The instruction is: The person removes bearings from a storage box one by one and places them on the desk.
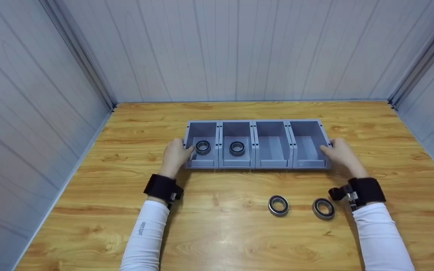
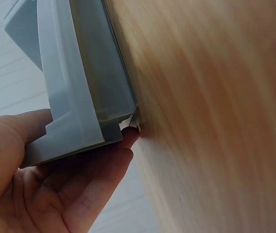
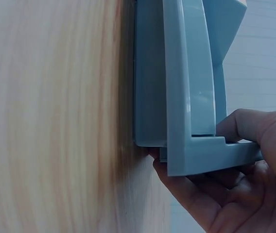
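A row of several joined grey bins (image 1: 272, 164) stands on the wooden table. My left hand (image 1: 176, 155) grips the left end wall, thumb over the rim and fingers on the outside, as the left wrist view shows with the bin (image 2: 82, 131) in the hand (image 2: 55, 189). At the opposite end my right hand (image 1: 341, 154) holds the right wall the same way, its fingers low against the bin (image 3: 177, 97). One ball bearing (image 1: 203, 151) lies in the leftmost bin. Another bearing (image 1: 237, 153) is in the bin beside it.
Two more bearings lie on the table in front of the bins, one bearing (image 1: 278, 213) near the middle and one bearing (image 1: 323, 216) by the right wrist. Pale panel walls (image 1: 220, 52) enclose the wooden table (image 1: 217, 233) at the back and sides.
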A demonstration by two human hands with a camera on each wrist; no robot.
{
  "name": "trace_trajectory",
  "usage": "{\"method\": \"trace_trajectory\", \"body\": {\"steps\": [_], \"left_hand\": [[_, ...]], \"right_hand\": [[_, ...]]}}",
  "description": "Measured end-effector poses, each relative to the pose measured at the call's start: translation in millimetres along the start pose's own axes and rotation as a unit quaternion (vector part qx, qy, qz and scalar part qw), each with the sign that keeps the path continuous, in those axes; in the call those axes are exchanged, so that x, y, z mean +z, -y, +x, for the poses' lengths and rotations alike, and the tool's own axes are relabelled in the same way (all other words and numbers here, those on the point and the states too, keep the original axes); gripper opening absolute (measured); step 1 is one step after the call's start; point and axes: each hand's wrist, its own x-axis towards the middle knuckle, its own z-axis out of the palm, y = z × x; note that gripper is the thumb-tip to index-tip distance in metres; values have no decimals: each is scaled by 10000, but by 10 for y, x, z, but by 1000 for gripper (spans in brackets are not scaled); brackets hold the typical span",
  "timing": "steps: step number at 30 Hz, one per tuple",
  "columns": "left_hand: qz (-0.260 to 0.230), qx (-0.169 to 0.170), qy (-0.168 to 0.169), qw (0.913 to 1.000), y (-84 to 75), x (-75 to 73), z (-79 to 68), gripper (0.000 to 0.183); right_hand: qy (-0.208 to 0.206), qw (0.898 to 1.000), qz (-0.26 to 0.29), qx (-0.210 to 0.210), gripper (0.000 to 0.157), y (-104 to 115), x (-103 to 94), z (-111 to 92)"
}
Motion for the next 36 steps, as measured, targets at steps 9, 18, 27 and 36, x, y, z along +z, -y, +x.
{"method": "trace_trajectory", "body": {"steps": [9, 18, 27, 36], "left_hand": [[243, -38, -7, 9997, -32, -7, -31, 44], [306, 4, 32, 9995, -31, -32, -61, 44], [399, 14, 59, 9992, -7, -47, -61, 49], [433, 72, 34, 9990, -58, -77, -73, 47]], "right_hand": [[-35, 10000, -29, -9, 38, 14, 3, -7], [-59, 9999, -107, -15, 44, 25, 0, -15], [-67, 9999, -88, 29, 39, 49, 16, -29], [-78, 10000, -6, -28, 40, 36, 9, -27]]}}
